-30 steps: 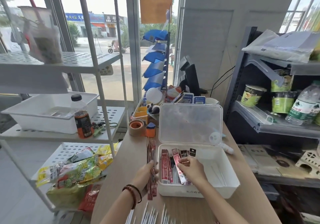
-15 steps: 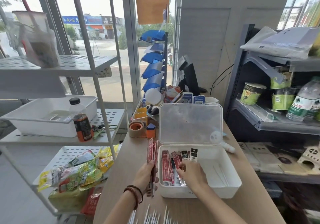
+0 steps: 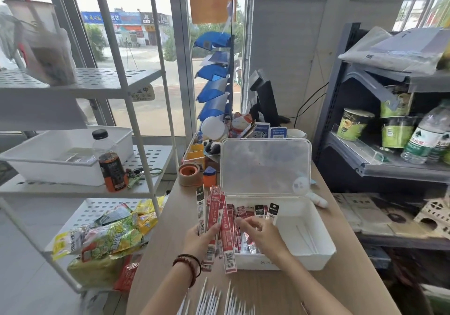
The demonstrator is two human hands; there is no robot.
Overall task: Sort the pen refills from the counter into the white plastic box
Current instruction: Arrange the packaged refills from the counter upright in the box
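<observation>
Several slim flat refill packets (image 3: 220,222), glossy red plus one black-topped, fanned upright in left hand (image 3: 201,240), gripped at mid-length, just outside 9 o'clock wall of white plastic box (image 3: 323,246). More packets stand in box's 9 o'clock part; smooth floor shows toward 3. Right hand (image 3: 264,235) over boxed packets, fingers curved; grasp cannot be told. Translucent rounded lid (image 3: 265,166) upright at 12. Thin white loose refills (image 3: 214,300) at 6 on wooden counter (image 3: 345,280).

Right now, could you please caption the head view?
Left hand holds fanned refill packets beside the open white box; right hand hovers over it.
</observation>
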